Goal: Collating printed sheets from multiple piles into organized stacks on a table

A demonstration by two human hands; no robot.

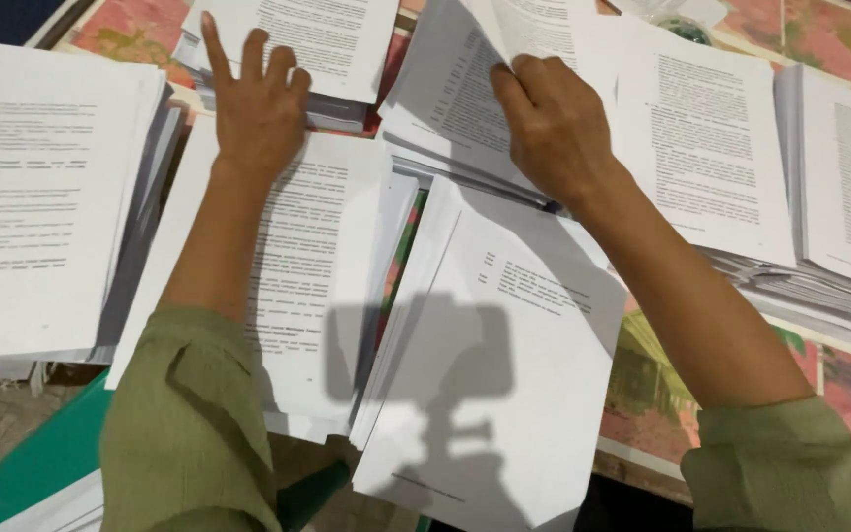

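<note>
White paper stacks with small black print in lines. Olive green sleeves. Bright green folder at the bottom left. Pink, red and green painted pattern on the table cover. Dark grey shadow on the white sheet.

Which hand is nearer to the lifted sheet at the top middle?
Right. The right hand grips the lifted sheet; the left hand rests flat on another stack, apart from it.

A tall stack of white printed paper lay far left, another thick printed stack far right, a green folder below, all on the pink-and-green patterned surface.
</note>
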